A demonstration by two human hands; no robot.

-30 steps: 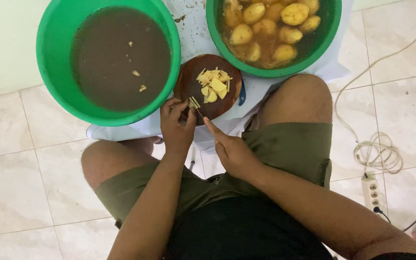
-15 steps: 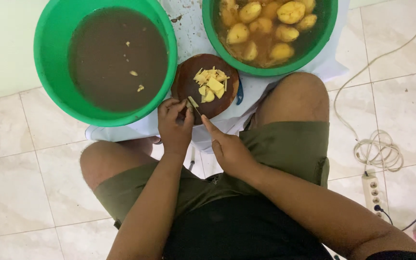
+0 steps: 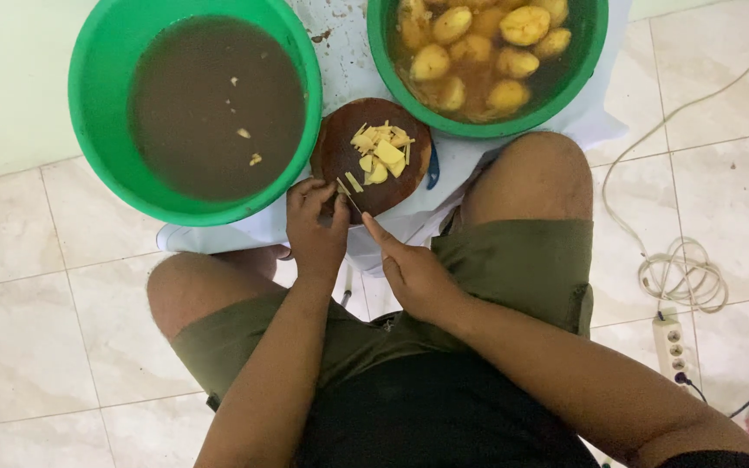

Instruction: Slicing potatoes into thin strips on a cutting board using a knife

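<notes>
A round brown cutting board [image 3: 335, 147] lies on a white cloth between my knees, carrying a pile of yellow potato strips [image 3: 381, 149]. My left hand [image 3: 314, 227] is curled over the board's near edge, pinching a small potato piece [image 3: 340, 185]. My right hand [image 3: 411, 270] comes in from the right with its forefinger stretched along a thin knife blade [image 3: 351, 202] that meets the piece beside my left fingers.
A green basin of murky brown water [image 3: 97, 113] sits at the upper left. A second green basin [image 3: 595, 61] at the upper right holds several peeled potatoes [image 3: 524, 24] in water. A white cable [image 3: 682, 277] and power strip [image 3: 671, 340] lie on the tiles at right.
Both hands stay at the board's near edge with only small movements of the knife and fingers. The view has shifted slightly.
</notes>
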